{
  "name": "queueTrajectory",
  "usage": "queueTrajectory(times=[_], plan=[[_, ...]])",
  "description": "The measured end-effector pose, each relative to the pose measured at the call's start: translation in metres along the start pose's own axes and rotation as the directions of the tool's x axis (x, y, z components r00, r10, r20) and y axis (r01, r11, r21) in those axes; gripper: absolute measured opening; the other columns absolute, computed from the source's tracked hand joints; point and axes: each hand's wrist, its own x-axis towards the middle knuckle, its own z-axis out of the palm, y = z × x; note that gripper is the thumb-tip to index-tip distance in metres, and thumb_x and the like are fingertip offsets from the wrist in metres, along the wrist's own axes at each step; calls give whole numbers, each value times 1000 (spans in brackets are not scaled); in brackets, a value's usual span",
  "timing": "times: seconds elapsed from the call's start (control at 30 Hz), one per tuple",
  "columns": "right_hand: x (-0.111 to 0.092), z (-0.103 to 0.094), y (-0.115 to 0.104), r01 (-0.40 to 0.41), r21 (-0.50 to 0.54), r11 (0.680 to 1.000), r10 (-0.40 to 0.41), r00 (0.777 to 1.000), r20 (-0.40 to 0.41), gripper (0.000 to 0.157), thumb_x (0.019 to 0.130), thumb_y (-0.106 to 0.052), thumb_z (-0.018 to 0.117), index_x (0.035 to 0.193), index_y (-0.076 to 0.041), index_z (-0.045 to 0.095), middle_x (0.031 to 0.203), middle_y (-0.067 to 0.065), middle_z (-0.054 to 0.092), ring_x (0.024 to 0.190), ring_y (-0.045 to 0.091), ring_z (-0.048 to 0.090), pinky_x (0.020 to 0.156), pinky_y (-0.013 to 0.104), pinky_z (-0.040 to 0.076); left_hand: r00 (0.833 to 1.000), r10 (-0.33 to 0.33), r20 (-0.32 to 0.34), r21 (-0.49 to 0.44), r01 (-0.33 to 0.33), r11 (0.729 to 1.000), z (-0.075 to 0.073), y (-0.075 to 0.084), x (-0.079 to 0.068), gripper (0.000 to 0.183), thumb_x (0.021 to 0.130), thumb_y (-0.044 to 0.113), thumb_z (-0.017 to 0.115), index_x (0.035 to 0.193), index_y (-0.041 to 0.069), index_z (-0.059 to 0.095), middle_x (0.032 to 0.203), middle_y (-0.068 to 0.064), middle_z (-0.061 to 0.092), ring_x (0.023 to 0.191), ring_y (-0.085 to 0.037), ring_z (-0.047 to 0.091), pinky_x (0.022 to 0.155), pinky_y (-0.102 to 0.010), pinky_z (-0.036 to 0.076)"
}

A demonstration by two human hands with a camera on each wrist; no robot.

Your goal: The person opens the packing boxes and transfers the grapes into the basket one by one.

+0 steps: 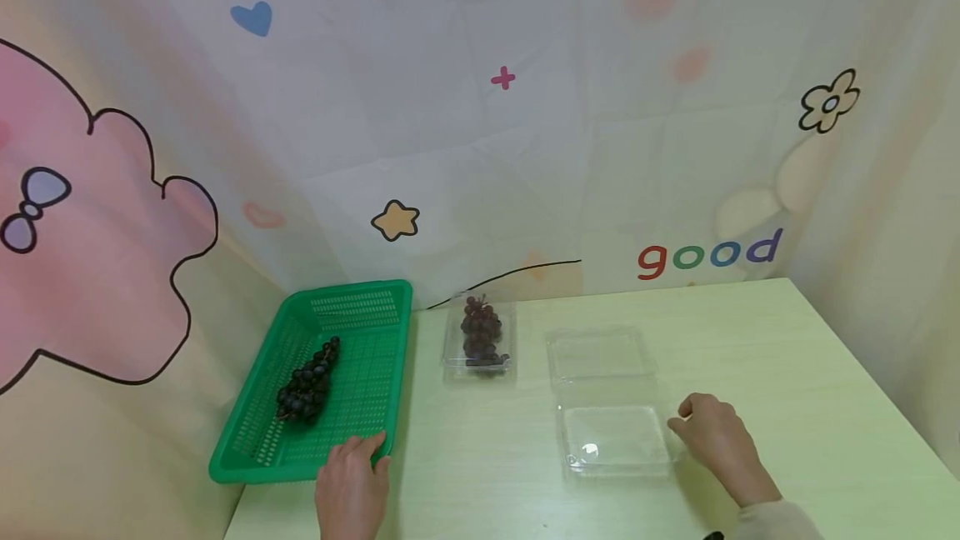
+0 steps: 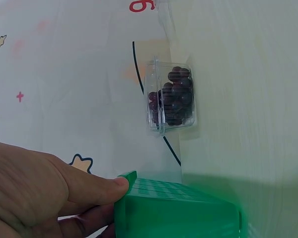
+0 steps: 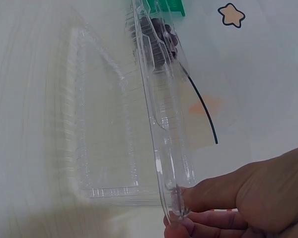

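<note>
My left hand (image 1: pixel 351 482) grips the rim of a green plastic basket (image 1: pixel 405 348) at its near right corner. In the left wrist view the thumb (image 2: pixel 102 186) lies on the rim, with the other fingers partly hidden behind it. A bunch of dark grapes (image 1: pixel 307 386) lies in the basket's left part. My right hand (image 1: pixel 716 437) pinches the right edge of an unfolded clear plastic box (image 1: pixel 615 436). The right wrist view shows thumb and fingertips on a corner of its thin edge (image 3: pixel 178 201). Nothing is visible inside this box.
A second clear box (image 1: pixel 450 348) with dark grapes (image 1: pixel 482 332) in it stands between the basket and the unfolded box, near the back wall. A printed cloth (image 1: pixel 465 148) hangs behind the pale table (image 1: pixel 825 373).
</note>
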Motion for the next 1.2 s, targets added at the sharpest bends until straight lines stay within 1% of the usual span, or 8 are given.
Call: queueTrajectory(times=[0.13, 0.33, 0.5, 0.97, 1.2], plan=[[1, -6, 5, -19, -17, 1000, 19, 1000, 7, 33, 96, -16, 66, 111, 14, 62, 93, 24, 70, 68, 25, 61, 56, 43, 52, 1000, -7, 6, -1, 7, 1000, 0, 0, 0, 32, 81, 6, 86, 113, 2, 79, 94, -14, 71, 89, -40, 63, 78, -60, 52], [1, -15, 14, -43, -36, 998, 43, 999, 3, 34, 96, -19, 65, 114, 10, 63, 98, 29, 69, 70, 27, 63, 54, 44, 51, 1000, -12, 8, -7, 12, 1000, -1, 0, -1, 33, 81, 5, 86, 113, 2, 78, 94, -14, 70, 90, -40, 63, 79, -61, 51], [1, -22, 22, -55, -43, 998, 55, 998, 12, 36, 97, -20, 63, 115, 11, 62, 99, 30, 68, 70, 26, 62, 54, 42, 51, 1000, -12, -3, -1, 12, 1000, -1, 1, -2, 33, 81, 6, 86, 113, 3, 79, 93, -14, 70, 89, -40, 63, 78, -60, 51], [4, -42, 51, -92, -81, 992, 93, 996, 5, 38, 97, -21, 63, 115, 11, 61, 106, 37, 65, 75, 33, 65, 57, 48, 51, 1000, -11, -12, 10, 11, 1000, 1, 1, -3, 33, 81, 6, 86, 113, 3, 79, 95, -15, 71, 92, -42, 63, 80, -61, 51], [5, -57, 65, -125, -95, 988, 128, 991, 26, 39, 96, -20, 60, 117, 13, 59, 103, 35, 65, 76, 34, 63, 58, 49, 51, 1000, -3, -11, 4, 3, 1000, 0, 0, -3, 33, 81, 6, 86, 113, 3, 79, 96, -16, 71, 92, -42, 63, 79, -61, 52]])
